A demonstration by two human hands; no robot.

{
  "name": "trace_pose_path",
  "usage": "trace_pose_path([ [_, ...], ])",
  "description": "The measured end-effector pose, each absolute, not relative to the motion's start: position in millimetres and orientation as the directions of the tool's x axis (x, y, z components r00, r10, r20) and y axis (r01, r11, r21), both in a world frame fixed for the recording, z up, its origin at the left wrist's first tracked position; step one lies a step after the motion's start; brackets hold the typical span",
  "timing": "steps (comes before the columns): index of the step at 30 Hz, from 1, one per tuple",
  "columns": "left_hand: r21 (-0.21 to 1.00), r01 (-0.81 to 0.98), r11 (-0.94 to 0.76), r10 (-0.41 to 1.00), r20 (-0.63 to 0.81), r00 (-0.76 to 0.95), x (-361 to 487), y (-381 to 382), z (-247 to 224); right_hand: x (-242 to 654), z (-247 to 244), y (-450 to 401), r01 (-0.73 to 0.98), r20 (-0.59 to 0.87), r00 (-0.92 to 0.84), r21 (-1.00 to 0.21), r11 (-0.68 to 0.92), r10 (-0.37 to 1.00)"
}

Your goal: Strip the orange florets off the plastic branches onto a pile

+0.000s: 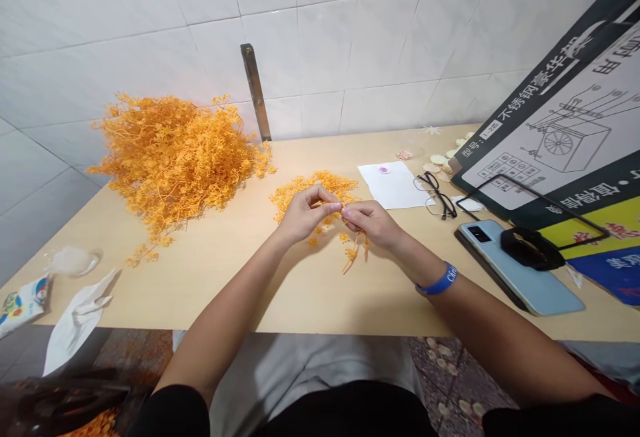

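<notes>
My left hand [307, 212] and my right hand [373, 222] meet fingertip to fingertip above the table. The right fingers are closed on a thin orange flower sprig [354, 254], whose stem and small blossoms hang below them. My left thumb and forefinger pinch at the same spot; whatever lies between them is too small to make out. Just behind the hands is a low pile of loose orange blossoms [327, 182], partly covered by the left hand. A large bushy bunch of orange dried flowers [175, 157] stands to the left against the wall.
On the right lie a white paper [393, 187] with a purple piece, eyeglasses [437, 194], a light blue phone [520, 267] and a black-framed object [533, 248] before a leaning printed box [560, 130]. At left are a tissue [80, 317] and a small packet [24, 304].
</notes>
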State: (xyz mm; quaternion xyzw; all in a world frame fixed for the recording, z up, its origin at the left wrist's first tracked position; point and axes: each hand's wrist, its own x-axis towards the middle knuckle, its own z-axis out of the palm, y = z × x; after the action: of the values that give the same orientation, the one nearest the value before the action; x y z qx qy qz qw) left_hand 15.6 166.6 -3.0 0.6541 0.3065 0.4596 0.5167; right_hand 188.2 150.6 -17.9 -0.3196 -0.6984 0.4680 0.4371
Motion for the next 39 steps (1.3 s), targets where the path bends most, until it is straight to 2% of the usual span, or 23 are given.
trace_pose_path([
  [3, 0.977, -0.171, -0.125, 0.894, 0.186, 0.408, 13.1, 170.8, -4.6, 188.6, -19.6, 147.9, -0.018, 0.27, -0.442, -0.956, 0.293, 0.856],
  [5, 0.962, -0.269, -0.043, 0.923, 0.142, 0.358, 5.6, 177.0, -3.9, 188.5, -20.1, 145.7, -0.077, 0.255, -0.436, -0.966, 0.247, 0.863],
  [8, 0.944, -0.322, -0.063, 0.967, 0.138, 0.216, -10.5, 188.0, -1.4, 187.0, -18.4, 144.1, -0.215, 0.246, -0.361, -0.961, 0.176, 0.9],
  [10, 0.965, -0.21, -0.159, 0.967, 0.195, 0.163, -18.1, 192.6, -0.5, 185.9, -16.4, 145.0, -0.312, 0.217, -0.3, -0.942, 0.12, 0.929],
  [12, 0.959, -0.02, -0.282, 0.946, 0.281, 0.161, -20.0, 193.4, -1.3, 185.7, -15.1, 147.1, -0.38, 0.185, -0.257, -0.922, 0.077, 0.949],
  [15, 0.858, 0.265, -0.44, 0.892, 0.383, 0.24, -14.8, 188.9, -3.7, 186.8, -16.3, 150.5, -0.399, 0.168, -0.212, -0.914, 0.071, 0.963],
  [17, 0.794, 0.37, -0.483, 0.871, 0.395, 0.291, -10.4, 184.5, -4.3, 187.3, -18.9, 151.6, -0.366, 0.174, -0.19, -0.926, 0.094, 0.966],
  [19, 0.776, 0.392, -0.494, 0.865, 0.395, 0.308, -6.6, 180.4, -3.8, 187.0, -21.7, 151.6, -0.306, 0.193, -0.165, -0.942, 0.136, 0.967],
  [24, 0.824, 0.282, -0.491, 0.849, 0.38, 0.367, 3.9, 172.7, -3.1, 183.7, -22.7, 150.9, -0.043, 0.277, -0.139, -0.961, 0.273, 0.951],
  [28, 0.904, 0.17, -0.393, 0.884, 0.321, 0.341, 12.5, 169.2, -3.7, 182.7, -20.3, 151.7, 0.117, 0.316, -0.136, -0.936, 0.332, 0.939],
  [32, 0.96, 0.049, -0.276, 0.921, 0.249, 0.3, 12.1, 170.0, -1.4, 183.6, -21.8, 153.8, 0.16, 0.301, -0.119, -0.935, 0.317, 0.946],
  [36, 0.997, -0.042, -0.061, 0.93, 0.072, 0.36, 11.0, 170.4, 2.0, 184.6, -24.1, 155.5, 0.189, 0.323, -0.106, -0.922, 0.338, 0.941],
  [39, 0.998, -0.063, -0.009, 0.923, 0.033, 0.384, 14.3, 169.8, 1.3, 183.3, -24.7, 155.0, 0.193, 0.338, -0.069, -0.919, 0.345, 0.939],
])
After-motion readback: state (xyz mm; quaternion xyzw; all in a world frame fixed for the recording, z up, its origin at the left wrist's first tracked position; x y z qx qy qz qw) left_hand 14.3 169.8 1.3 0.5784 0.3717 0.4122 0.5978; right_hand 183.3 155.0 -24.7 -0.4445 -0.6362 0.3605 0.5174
